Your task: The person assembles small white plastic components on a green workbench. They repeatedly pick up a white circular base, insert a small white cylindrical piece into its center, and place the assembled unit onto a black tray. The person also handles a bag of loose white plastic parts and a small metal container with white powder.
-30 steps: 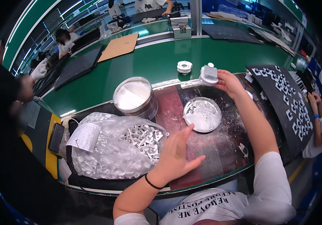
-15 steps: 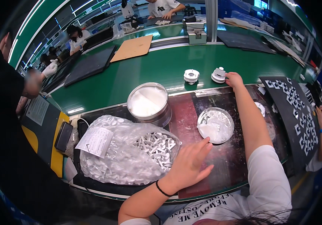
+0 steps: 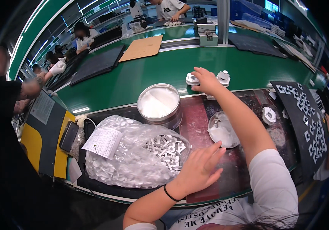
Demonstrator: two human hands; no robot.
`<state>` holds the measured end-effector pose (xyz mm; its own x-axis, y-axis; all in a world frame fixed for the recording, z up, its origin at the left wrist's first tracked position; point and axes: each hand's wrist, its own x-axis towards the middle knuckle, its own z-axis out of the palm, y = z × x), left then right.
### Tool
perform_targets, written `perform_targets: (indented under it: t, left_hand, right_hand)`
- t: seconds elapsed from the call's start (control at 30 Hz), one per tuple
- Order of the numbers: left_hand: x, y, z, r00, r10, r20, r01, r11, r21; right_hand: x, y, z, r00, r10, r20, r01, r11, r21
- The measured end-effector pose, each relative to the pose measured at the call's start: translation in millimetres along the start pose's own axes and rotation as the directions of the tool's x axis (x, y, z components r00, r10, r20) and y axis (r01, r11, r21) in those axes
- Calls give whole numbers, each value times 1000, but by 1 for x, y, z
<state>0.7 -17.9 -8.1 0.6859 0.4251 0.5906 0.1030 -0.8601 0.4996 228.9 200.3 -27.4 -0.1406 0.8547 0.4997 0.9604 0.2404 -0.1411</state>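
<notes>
My right hand (image 3: 207, 81) reaches over the green surface with thumb and fingers apart, around the near side of a white round plastic part (image 3: 191, 79). Whether the fingertips touch it I cannot tell. Just right of that hand stands a second white part (image 3: 224, 78) with a knob on top. My left hand (image 3: 199, 167) hovers empty, fingers spread, by a shallow round dish (image 3: 223, 135) holding white paste. My right forearm hides some of the dish. Beside my left hand lies a clear plastic bag (image 3: 134, 168) of small white pieces (image 3: 167, 150).
A metal tin (image 3: 159, 105) of white paste stands behind the bag. At right are another white ring part (image 3: 268, 115) and a black board (image 3: 306, 122) bearing many small parts. A yellow-and-grey machine (image 3: 44, 134) and a person in black are at left. Co-workers sit farther back.
My right hand has moved left, from the knobbed white part to the round one beside it. The knobbed part stays on the green surface. My left hand keeps much the same pose.
</notes>
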Motion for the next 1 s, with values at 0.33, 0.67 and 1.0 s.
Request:
perform_targets:
  t: [0.33,0.67,1.0]
  left_hand:
    - [5,2,-8,999,-27,46,25,999,46]
    - [7,0,-13,997,-35,-68,40,996,82]
    - [11,0,-18,982,171,80,-162,981,-103]
  right_hand:
    - [9,11,6,994,9,110,-33,975,220]
    - [-108,-32,-139,883,10,470,-447,329,832]
    - [-211,-55,-156,582,-393,712,-754,67,653]
